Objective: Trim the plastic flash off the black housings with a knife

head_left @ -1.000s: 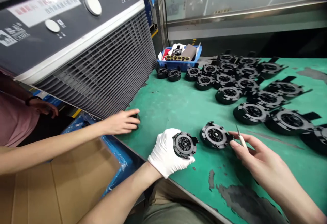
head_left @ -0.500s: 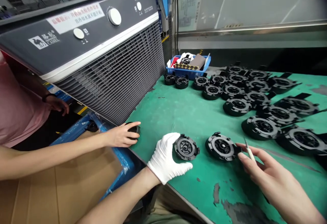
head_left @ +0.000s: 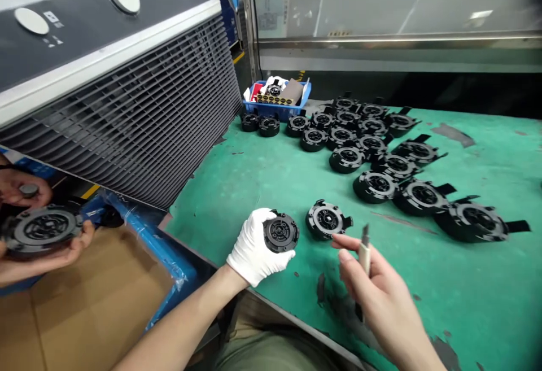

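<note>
at the near edge of the green table (head_left: 466,280), the left hand (head_left: 254,247), in a white glove, is closed around a round black plastic part (head_left: 281,232), gripping it by the rim with its ribbed face turned up, just above the table top. the right hand (head_left: 376,297), bare, is to the right of that held part and closed narrowly on a small blade tool (head_left: 365,249), with the pale handle pinched between thumb and fingers and the dark tip pointing up. a second black part (head_left: 327,220) lies flat on the table just right of the held part, between the two hands, and the right forefinger reaches close to its near edge; whether it touches cannot be told.

left of the held part, off the table, sits a cardboard box (head_left: 97,297) lined with blue plastic film. above its far left corner a co-worker's hands (head_left: 42,247) cradle a larger black disc (head_left: 40,230).

beyond and to the right of the held part, many more black parts (head_left: 376,184) lie in loose rows across the table, some with flat tabs sticking out. farther still, behind the rows, a small blue tray (head_left: 277,103) holds odds and ends. far left of the held part stands a big grey machine with a louvred grille (head_left: 127,117) and round white knobs. behind the table runs a metal-framed window (head_left: 381,43).
</note>
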Motion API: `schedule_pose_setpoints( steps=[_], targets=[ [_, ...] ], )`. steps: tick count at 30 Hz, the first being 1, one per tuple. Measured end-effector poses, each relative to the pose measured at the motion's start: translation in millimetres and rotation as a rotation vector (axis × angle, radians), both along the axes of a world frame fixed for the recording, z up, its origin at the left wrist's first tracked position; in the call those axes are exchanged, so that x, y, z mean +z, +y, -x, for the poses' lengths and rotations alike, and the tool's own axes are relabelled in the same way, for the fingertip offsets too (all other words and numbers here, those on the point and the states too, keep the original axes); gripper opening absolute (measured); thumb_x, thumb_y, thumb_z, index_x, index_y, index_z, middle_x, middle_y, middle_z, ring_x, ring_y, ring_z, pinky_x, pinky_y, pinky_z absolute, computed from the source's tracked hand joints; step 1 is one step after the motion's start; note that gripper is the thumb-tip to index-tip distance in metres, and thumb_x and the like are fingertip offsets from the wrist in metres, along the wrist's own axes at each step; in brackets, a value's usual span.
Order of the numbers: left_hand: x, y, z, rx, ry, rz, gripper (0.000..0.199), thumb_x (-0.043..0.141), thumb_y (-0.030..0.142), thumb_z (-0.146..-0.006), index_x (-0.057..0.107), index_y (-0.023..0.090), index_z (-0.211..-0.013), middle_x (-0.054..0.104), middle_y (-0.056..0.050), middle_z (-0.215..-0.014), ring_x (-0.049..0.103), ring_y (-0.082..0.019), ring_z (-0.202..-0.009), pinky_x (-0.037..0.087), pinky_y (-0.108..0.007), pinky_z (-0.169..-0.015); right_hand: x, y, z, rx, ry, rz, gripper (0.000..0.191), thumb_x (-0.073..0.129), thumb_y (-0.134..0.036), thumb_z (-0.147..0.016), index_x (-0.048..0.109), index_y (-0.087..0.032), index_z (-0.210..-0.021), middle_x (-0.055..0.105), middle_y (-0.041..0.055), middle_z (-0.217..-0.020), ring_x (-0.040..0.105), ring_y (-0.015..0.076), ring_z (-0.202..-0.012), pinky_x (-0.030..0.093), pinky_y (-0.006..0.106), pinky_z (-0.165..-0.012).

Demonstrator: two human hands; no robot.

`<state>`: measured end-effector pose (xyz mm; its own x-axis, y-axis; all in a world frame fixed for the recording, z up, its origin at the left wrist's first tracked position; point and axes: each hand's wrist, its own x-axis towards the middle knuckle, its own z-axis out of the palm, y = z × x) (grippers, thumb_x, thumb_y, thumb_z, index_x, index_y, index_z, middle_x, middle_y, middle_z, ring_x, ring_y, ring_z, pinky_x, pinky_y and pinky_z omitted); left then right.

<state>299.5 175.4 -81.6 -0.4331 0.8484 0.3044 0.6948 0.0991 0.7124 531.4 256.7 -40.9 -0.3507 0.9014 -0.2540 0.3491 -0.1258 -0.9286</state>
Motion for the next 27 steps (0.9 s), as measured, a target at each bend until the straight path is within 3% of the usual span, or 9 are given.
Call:
schedule_pose_setpoints(
  steps=[5,10,13,16,19,27],
  targets=[
    [10.1,-7.9,-5.9,0.012,-0.071,-0.091,0.114,0.095,0.035,-0.060,0.032,0.020,-0.154,0.059,-0.018,-0.140,0.067,-0.036,-0.127,0.058,-0.056,-0.111,8.4,-5.4,10.8,0.054,0.031,0.131,0.057,0.071,-0.068,-0.090,0.072,-0.025,-0.127,0.054,-0.0017,-0.067,0.039,0.0152,-0.055,0.029,0.028,-0.050],
    [43.1,-13.8,-9.8,-0.078,0.126,-0.197,0.107,0.093,0.038,-0.069,0.035,0.020,-0.157,0.059,-0.017,-0.140,0.065,-0.036,-0.130,0.057,-0.054,-0.112,14.1,-7.3,23.1,0.085,0.273,0.342,0.062,0.071,-0.072,-0.092,0.065,-0.022,-0.129,0.043,-0.0060,-0.062,0.031,0.0124,-0.054,0.022,0.025,-0.048],
    [52.1,-17.7,-19.3,-0.101,0.160,-0.215,0.105,0.091,0.035,-0.074,0.032,0.020,-0.161,0.059,-0.018,-0.140,0.065,-0.035,-0.131,0.057,-0.052,-0.112,16.4,-17.4,39.3,0.140,0.452,0.494,0.051,0.068,-0.072,-0.095,0.062,-0.022,-0.108,0.039,-0.0079,-0.058,0.022,0.0095,-0.052,0.015,0.022,-0.045],
    [49.7,-22.1,-27.1,-0.091,-0.016,-0.199,0.108,0.091,0.034,-0.077,0.028,0.021,-0.163,0.059,-0.018,-0.143,0.066,-0.034,-0.131,0.055,-0.052,-0.116,16.1,-26.9,52.8,0.136,0.615,0.628,0.048,0.070,-0.067,-0.096,0.055,-0.022,-0.090,0.037,-0.0085,-0.058,0.015,0.0077,-0.053,0.011,0.020,-0.045],
    [44.0,-26.2,-27.3,-0.106,-0.137,-0.203,0.113,0.094,0.037,-0.074,0.025,0.022,-0.163,0.058,-0.019,-0.144,0.067,-0.033,-0.130,0.054,-0.054,-0.117,14.0,-32.9,58.7,0.103,0.700,0.743,0.047,0.077,-0.061,-0.094,0.055,-0.021,-0.087,0.038,-0.0082,-0.059,0.013,0.0067,-0.054,0.011,0.018,-0.045],
    [37.7,-30.1,-21.8,-0.129,-0.100,-0.194,0.107,0.095,0.043,-0.071,0.034,0.026,-0.157,0.058,-0.016,-0.142,0.065,-0.035,-0.132,0.051,-0.058,-0.119,9.8,-39.5,59.9,0.014,0.759,0.840,0.046,0.086,-0.054,-0.088,0.057,-0.019,-0.082,0.037,-0.0083,-0.059,0.013,0.0059,-0.054,0.014,0.017,-0.045]
  ],
)
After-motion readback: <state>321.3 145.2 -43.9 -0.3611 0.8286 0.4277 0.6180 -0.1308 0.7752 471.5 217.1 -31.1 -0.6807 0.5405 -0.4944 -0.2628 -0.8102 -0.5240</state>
